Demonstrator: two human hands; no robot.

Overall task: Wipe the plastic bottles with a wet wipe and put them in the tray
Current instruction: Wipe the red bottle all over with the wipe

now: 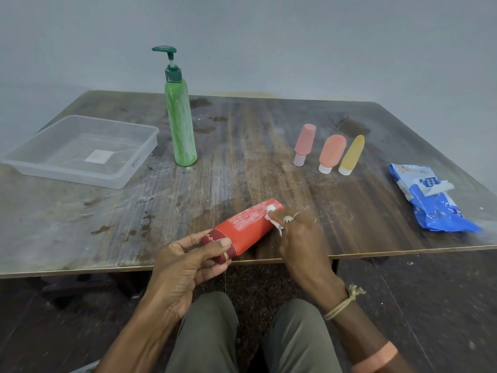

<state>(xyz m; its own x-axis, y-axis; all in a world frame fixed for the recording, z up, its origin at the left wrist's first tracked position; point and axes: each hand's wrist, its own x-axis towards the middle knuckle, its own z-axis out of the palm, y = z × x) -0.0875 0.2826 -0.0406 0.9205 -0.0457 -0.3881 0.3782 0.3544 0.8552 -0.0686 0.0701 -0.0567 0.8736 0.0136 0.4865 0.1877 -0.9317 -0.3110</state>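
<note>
Cap end of the red bottle (247,227) is gripped by the left hand (185,262) over the surface's (242,157) 6 o'clock edge; a wipe (270,212) is pinched against its far end by the right hand (298,238). The tray (70,175) is seen at 10 o'clock, 3 small bottles (332,152) at 2 o'clock.

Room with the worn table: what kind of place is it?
Probably a plain indoor workroom, though I can't be sure. A stained wooden table stands before a bare grey wall, and on it are a tray, a wipes pack and a pump bottle.
</note>
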